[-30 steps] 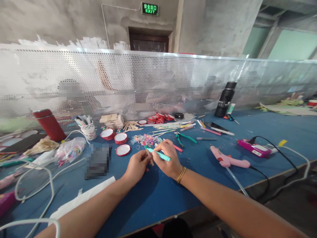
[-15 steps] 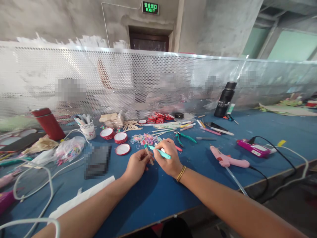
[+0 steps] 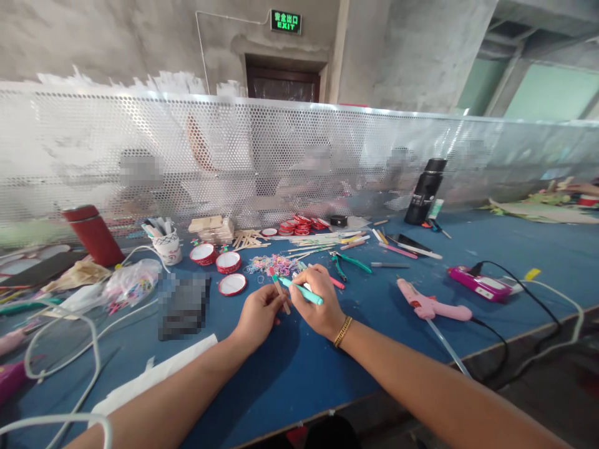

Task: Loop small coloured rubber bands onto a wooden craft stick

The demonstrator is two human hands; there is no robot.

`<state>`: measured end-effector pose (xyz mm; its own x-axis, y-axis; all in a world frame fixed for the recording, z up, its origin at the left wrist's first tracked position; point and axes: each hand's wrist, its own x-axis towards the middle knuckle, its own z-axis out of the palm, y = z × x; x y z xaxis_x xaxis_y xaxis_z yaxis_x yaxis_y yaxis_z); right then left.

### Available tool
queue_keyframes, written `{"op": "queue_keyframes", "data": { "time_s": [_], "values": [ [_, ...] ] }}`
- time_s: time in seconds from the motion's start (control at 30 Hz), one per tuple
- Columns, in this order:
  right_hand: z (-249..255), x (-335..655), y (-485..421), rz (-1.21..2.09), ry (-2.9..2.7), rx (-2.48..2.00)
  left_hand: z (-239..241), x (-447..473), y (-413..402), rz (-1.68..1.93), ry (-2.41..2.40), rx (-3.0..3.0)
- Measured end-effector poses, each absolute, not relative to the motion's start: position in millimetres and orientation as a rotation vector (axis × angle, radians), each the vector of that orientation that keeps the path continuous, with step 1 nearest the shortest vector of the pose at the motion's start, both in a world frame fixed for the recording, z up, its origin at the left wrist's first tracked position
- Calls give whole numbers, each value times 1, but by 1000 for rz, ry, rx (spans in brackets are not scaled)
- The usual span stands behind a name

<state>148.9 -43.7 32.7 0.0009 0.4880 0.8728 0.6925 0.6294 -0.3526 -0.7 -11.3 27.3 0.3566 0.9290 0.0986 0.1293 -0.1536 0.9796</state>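
My left hand (image 3: pixel 259 315) is closed on a flat wooden craft stick (image 3: pixel 281 294), tilted up and away from me, with red and green colour on its far end. My right hand (image 3: pixel 319 300) grips a turquoise marker pen (image 3: pixel 303 291) close beside it. The pen's tip points left at the coloured part of the stick; I cannot tell whether they touch. Just beyond both hands lies a pile of small colourful loops (image 3: pixel 276 265). A red-rimmed round lid (image 3: pixel 232 285) lies left of the pile.
To the right rest a pink glue gun (image 3: pixel 428 304), teal-handled pliers (image 3: pixel 350 262) and a purple device (image 3: pixel 480 282) with cables. A black bottle (image 3: pixel 425 192) stands farther back. On the left are a red flask (image 3: pixel 92 234), a cup of pens (image 3: pixel 167 245) and a white cable (image 3: pixel 96 349).
The camera view has shifted very slightly. Both hands keep their hold on the craft stick and the marker pen, with hardly any movement of the pen.
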Motion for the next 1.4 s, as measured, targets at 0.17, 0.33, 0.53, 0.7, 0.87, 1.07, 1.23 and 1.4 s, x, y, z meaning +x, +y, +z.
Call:
{"op": "queue_keyframes", "data": {
  "time_s": [0.17, 0.33, 0.53, 0.7, 0.87, 1.07, 1.23, 1.4],
  "values": [
    [33, 147, -45, -216, -1683, -954, 27, -1, -11, 965, 975, 1604],
    [33, 147, -45, -203, -1646, -987, 29, -1, -12, 957, 978, 1552],
    [33, 146, -44, -208, -1671, -962, 27, -1, -11, 957, 982, 1595],
    [33, 147, -44, -193, -1639, -980, 27, -1, -11, 944, 985, 1576],
    [33, 148, -43, -197, -1670, -968, 27, -1, -11, 946, 986, 1610],
    [32, 149, -43, -188, -1658, -982, 28, -1, -12, 948, 990, 1593],
    [33, 149, -42, -180, -1659, -998, 28, -1, -11, 938, 999, 1606],
    [33, 150, -41, -184, -1634, -1018, 28, -1, -11, 931, 997, 1590]
  ]
}}
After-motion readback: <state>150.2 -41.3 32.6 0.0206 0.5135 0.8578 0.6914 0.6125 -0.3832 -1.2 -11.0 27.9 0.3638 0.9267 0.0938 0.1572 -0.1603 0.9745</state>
